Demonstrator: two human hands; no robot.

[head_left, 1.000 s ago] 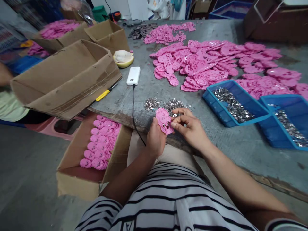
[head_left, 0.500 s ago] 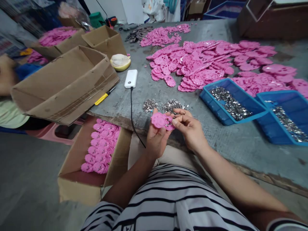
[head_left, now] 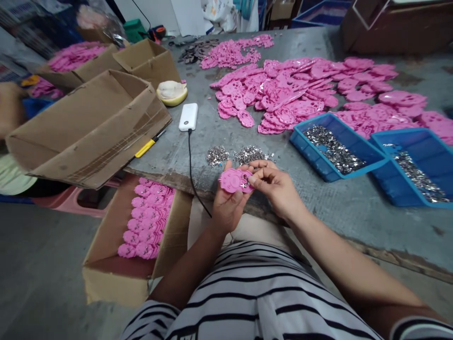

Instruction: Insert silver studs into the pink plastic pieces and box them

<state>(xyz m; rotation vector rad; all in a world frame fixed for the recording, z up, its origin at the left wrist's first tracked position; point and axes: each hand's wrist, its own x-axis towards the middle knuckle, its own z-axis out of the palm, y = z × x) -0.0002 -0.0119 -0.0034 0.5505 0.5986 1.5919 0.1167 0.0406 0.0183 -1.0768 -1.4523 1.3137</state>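
My left hand point(head_left: 229, 204) is closed around a pink moulded plastic piece point(head_left: 230, 181), its thumb on the near edge. Small silvery bits show in the openings at the piece's right end. There the fingers of my right hand point(head_left: 275, 185) are pinched together against the piece; what they hold, if anything, is too small to make out. Just beyond my hands, two little heaps of shiny metal parts point(head_left: 250, 155) lie on the grey table point(head_left: 318, 208).
Blue trays point(head_left: 341, 172) of metal parts stand to the right, before a large pile of pink pieces point(head_left: 283, 89). A white power bank point(head_left: 188, 117) with a cable, a yellow cutter point(head_left: 145, 148) and cardboard boxes point(head_left: 88, 127) are leftward. Below the table edge, an open box point(head_left: 170, 236) holds stacked pink pieces.
The view has shifted slightly, so things on the table appear a little further left. Both hands keep the pink piece, and my right fingers have moved slightly at its right end.
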